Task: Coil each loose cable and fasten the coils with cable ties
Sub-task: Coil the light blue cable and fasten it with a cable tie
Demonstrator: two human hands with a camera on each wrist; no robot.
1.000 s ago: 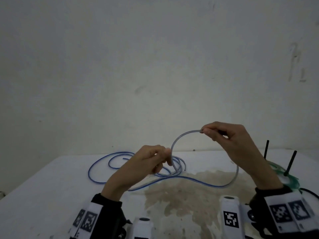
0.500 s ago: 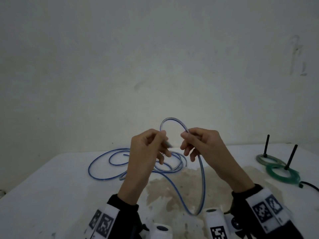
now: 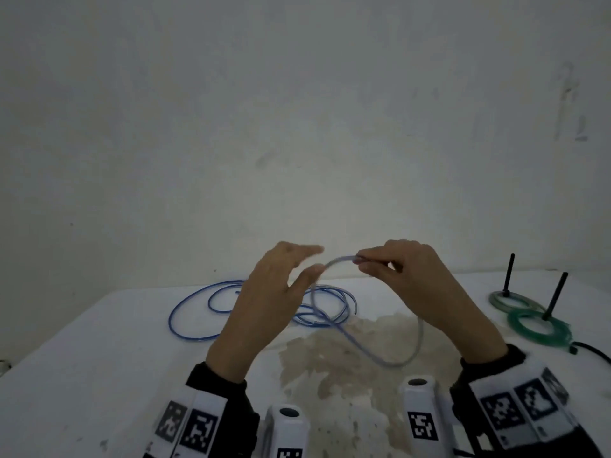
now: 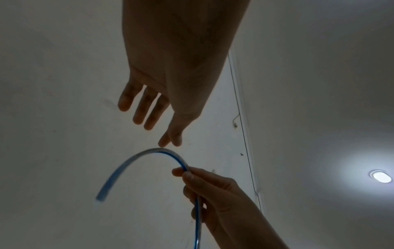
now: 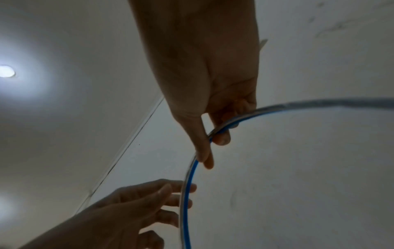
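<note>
— Two hands up over the table; what does each one have?
— Right hand [image 3: 413, 279] pinches the thin blue cable with a clear sheath [image 3: 334, 264] between thumb and fingertips, near the top of a raised loop; left hand [image 3: 274, 285] holds nothing, its fingers [image 4: 140, 107] straight and spread wide, thumb and forefinger apart just beside the arch of the loop.
— Does the left hand touch the cable?
— Cannot tell from the head view; in the left wrist view its fingertips hang just above the arch, with a slight gap.
— Where does the rest of the cable run?
— From the pinch it drops behind the right hand, sweeps down in a near curve over the brown stain [image 3: 334, 368] on the white table [image 3: 82, 375], then climbs back to loose turns lying flat on the far left of the table; one cut end points right, beside those turns.
— Anything else out there?
— Two green coiled hoops [image 3: 539, 328] on the far right, each around an upright black peg [image 3: 557, 294]; a black cord [image 3: 591, 352] lies near the right edge, beside the nearer hoop.
</note>
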